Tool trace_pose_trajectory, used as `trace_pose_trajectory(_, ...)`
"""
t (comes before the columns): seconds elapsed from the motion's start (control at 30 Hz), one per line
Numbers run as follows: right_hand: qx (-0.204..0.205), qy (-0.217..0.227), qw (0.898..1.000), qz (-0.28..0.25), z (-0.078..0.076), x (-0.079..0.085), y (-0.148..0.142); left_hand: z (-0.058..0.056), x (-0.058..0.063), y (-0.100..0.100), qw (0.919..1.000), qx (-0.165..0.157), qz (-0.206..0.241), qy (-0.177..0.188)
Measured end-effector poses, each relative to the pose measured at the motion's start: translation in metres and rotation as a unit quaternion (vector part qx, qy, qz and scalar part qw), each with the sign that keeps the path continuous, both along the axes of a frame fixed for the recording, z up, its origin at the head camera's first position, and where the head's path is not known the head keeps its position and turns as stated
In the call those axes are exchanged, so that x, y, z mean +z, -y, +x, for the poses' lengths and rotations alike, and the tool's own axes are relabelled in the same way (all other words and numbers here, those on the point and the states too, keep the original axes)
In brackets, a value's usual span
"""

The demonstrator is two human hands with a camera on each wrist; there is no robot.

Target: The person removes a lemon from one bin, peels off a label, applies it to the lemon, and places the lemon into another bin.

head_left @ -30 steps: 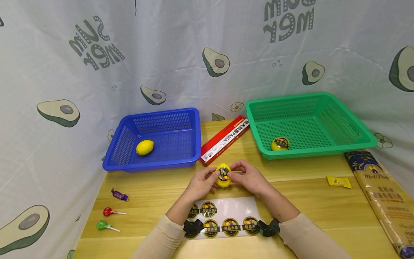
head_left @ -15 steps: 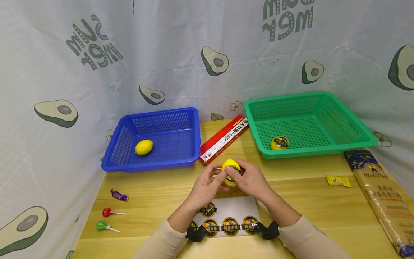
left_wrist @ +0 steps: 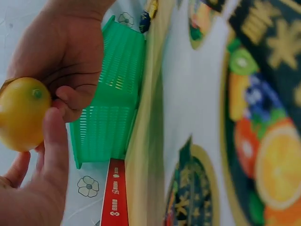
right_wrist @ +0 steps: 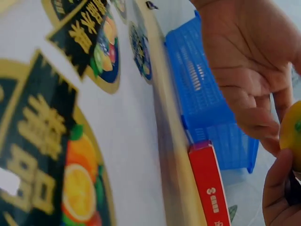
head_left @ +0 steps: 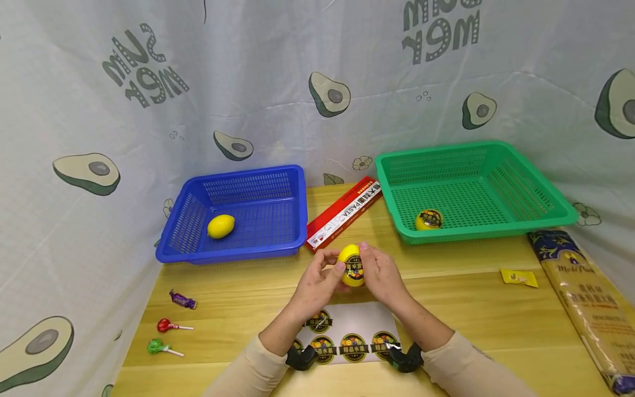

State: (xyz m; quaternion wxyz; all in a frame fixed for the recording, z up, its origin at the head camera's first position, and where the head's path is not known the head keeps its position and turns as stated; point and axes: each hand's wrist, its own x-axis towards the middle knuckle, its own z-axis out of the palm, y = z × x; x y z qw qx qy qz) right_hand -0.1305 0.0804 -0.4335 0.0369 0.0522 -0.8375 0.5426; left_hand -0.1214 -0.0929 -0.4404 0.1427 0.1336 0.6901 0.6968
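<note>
Yellow lemons [head_left: 220,226] [head_left: 351,266] [head_left: 429,220] number three; two hands [head_left: 313,285] [head_left: 386,278] hold one.

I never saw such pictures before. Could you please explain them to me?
No machine here, only a person. One picture comes from the head, looking down; the other two from the left and right wrists. The bare left hand and right hand hold a lemon with a round label. On the wooden table: sticker sheet, blue basket with another lemon, green basket with labelled yellow fruit, pasta box, pasta packet, red lollipop, green lollipop, purple candy, yellow candy.
</note>
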Motion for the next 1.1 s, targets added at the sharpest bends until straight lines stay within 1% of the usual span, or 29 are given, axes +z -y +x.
trace_pose_trajectory(0.07, 0.001, -0.001, 1.0, -0.005, 0.003, 0.0, 0.002, 0.001, -0.002, 0.0, 0.9987, 0.01, -0.044, -0.022)
trace_pose_trajectory(0.1, 0.004, -0.007, 1.0, -0.003, 0.004, 0.0, 0.004, 0.002, -0.001, 0.0, 0.9968, 0.016, -0.071, -0.033)
trace_pose_trajectory(0.2, 0.018, -0.041, 0.999, 0.002, 0.009, -0.002, 0.01, 0.005, -0.001, -0.001, 0.9849, 0.037, -0.156, -0.067)
trace_pose_trajectory(0.23, 0.022, -0.047, 0.999, 0.001, 0.011, -0.003, 0.012, 0.005, -0.001, -0.001, 0.9805, 0.042, -0.176, -0.077)
trace_pose_trajectory(0.27, 0.026, -0.054, 0.998, -0.001, 0.012, -0.004, 0.013, 0.005, -0.001, -0.001, 0.9785, 0.046, -0.183, -0.083)
trace_pose_trajectory(0.33, 0.028, -0.063, 0.998, -0.006, 0.014, -0.004, 0.016, 0.006, -0.001, -0.002, 0.9766, 0.054, -0.186, -0.092)
trace_pose_trajectory(0.43, 0.026, -0.066, 0.997, -0.02, 0.015, -0.005, 0.018, 0.006, -0.002, -0.003, 0.9793, 0.057, -0.162, -0.107)
trace_pose_trajectory(0.5, 0.026, -0.069, 0.997, -0.026, 0.016, -0.004, 0.018, 0.007, -0.003, -0.003, 0.9793, 0.059, -0.15, -0.123)
trace_pose_trajectory(0.63, 0.027, -0.074, 0.996, -0.033, 0.017, -0.003, 0.017, 0.008, -0.006, -0.003, 0.9762, 0.065, -0.135, -0.156)
trace_pose_trajectory(0.7, 0.028, -0.069, 0.997, -0.035, 0.017, -0.003, 0.017, 0.008, -0.007, -0.003, 0.975, 0.07, -0.133, -0.163)
trace_pose_trajectory(0.73, 0.029, -0.063, 0.997, -0.036, 0.017, -0.003, 0.016, 0.008, -0.008, -0.003, 0.9758, 0.074, -0.129, -0.16)
trace_pose_trajectory(0.8, 0.037, -0.038, 0.998, -0.036, 0.016, -0.001, 0.014, 0.008, -0.009, -0.003, 0.9778, 0.082, -0.125, -0.147)
trace_pose_trajectory(0.87, 0.053, 0.0, 0.998, -0.039, 0.013, 0.002, 0.01, 0.007, -0.01, -0.001, 0.9789, 0.087, -0.13, -0.132)
trace_pose_trajectory(0.93, 0.077, 0.045, 0.995, -0.043, 0.009, 0.006, 0.005, 0.005, -0.01, 0.002, 0.9804, 0.083, -0.132, -0.12)
trace_pose_trajectory(1.0, 0.101, 0.085, 0.99, -0.044, 0.003, 0.011, -0.003, 0.003, -0.007, 0.006, 0.982, 0.062, -0.128, -0.124)
trace_pose_trajectory(1.03, 0.112, 0.104, 0.987, -0.045, 0.001, 0.012, -0.007, 0.002, -0.004, 0.008, 0.9838, 0.044, -0.118, -0.127)
trace_pose_trajectory(1.1, 0.136, 0.127, 0.982, -0.039, -0.004, 0.015, -0.014, -0.001, 0.001, 0.013, 0.9868, 0.0, -0.091, -0.134)
